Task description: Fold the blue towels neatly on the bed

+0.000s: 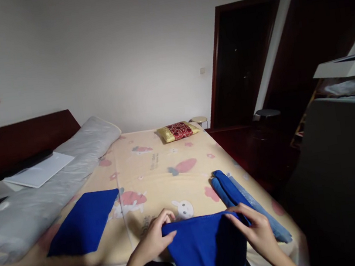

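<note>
A blue cloth (206, 245) lies over the near edge of the bed, hanging toward me. My left hand (155, 237) pinches its top left corner, fingers closed on the hem. At the top right corner my right hand (257, 229) grips the same cloth. Just beyond my right hand lie rolled blue cloths (239, 197), side by side on the sheet. A flat folded blue cloth (86, 223) rests on the bed to the left of my left hand.
The bed (155, 162) has a yellow cartoon-print sheet. A long grey bolster (40, 192) runs along the left, with papers (39, 170) beside it. A red and gold pillow (177, 131) sits at the far end. Dark doors and a stool (265, 114) stand on the right.
</note>
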`<state>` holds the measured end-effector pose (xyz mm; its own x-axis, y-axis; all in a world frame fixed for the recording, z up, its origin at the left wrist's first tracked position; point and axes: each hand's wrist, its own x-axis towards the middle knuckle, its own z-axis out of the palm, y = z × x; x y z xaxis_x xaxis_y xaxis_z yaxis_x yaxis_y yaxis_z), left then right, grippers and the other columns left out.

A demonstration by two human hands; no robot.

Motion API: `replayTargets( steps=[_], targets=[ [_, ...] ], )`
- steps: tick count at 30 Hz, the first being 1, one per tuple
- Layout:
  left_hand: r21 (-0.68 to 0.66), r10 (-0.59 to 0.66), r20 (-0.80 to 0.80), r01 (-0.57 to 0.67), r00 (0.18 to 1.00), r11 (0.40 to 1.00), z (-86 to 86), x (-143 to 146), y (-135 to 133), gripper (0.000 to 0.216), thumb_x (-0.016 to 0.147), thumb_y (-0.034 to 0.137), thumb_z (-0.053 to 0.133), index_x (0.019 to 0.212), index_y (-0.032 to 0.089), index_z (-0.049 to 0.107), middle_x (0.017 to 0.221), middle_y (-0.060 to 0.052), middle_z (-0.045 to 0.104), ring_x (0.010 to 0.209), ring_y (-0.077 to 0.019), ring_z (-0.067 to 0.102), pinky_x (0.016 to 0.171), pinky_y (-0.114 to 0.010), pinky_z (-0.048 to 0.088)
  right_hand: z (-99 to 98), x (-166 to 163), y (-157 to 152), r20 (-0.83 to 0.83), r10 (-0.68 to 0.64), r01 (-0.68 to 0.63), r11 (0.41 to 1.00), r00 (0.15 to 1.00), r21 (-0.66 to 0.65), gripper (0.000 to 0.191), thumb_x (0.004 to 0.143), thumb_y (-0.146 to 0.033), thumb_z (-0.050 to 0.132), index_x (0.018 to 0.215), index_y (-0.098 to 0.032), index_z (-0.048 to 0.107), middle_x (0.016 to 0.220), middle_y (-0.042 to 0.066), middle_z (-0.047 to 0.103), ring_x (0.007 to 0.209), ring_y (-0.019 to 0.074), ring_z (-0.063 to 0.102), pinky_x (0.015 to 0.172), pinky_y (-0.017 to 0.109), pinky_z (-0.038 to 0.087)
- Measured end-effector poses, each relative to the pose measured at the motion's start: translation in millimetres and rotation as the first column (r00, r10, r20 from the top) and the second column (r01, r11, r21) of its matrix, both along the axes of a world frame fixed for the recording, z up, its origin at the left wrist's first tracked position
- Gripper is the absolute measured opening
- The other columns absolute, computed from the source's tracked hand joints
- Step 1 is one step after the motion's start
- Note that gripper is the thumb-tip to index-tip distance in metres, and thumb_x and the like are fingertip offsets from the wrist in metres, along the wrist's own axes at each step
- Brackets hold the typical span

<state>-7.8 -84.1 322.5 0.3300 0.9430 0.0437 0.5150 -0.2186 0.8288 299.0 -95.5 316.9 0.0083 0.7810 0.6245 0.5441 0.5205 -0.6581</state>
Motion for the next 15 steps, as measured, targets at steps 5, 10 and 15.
replayTargets(
  steps=[5, 10, 15],
  targets=[
    [0.008, 0.019, -0.145, -0.018, 0.989, 1.0, -7.8, -14.7, 14.0, 0.021, 0.07, 0.033, 0.063, 0.059, 0.021, 0.051, 0.063, 0.005, 0.048, 0.073, -0.0154, 0.046, 0.07, -0.027, 0.035, -7.4, -6.3, 0.6, 0.073, 0.118, -0.114, 0.992, 0.99, -0.062, 0.028, 0.086, -0.046, 0.06, 0.073, -0.023, 0.067, 0.066, 0.002, 0.069, 0.06, 0.0163, 0.064, 0.058, 0.025, 0.051],
    [-0.042, 0.122, 0.1, -0.118, 0.987, 0.992, -19.6, -25.9, 26.3, 0.033, 0.071, 0.042, 0.059, 0.051, 0.022, 0.042, 0.053, 0.007, 0.037, 0.059, -0.0122, 0.04, 0.059, -0.027, 0.032, -29.8, -12.5, 8.9, 0.068, 0.189, -0.168, 0.957, 0.98, -0.237, 0.034, 0.087, -0.051, 0.055, 0.074, -0.022, 0.065, 0.071, 0.003, 0.069, 0.066, 0.0176, 0.065, 0.063, 0.026, 0.051],
    [-0.13, 0.3, 0.326, -0.271, 0.896, 0.954, -27.7, -30.1, 33.7, 0.029, 0.068, 0.048, 0.064, 0.062, 0.02, 0.06, 0.061, 0.003, 0.058, 0.065, -0.0167, 0.054, 0.064, -0.029, 0.042, -52.3, -4.9, 20.1, 0.183, 0.272, -0.19, 0.91, 0.945, -0.369, 0.036, 0.09, -0.051, 0.049, 0.079, -0.021, 0.064, 0.074, 0.003, 0.066, 0.068, 0.0168, 0.061, 0.064, 0.027, 0.047]
  ],
)
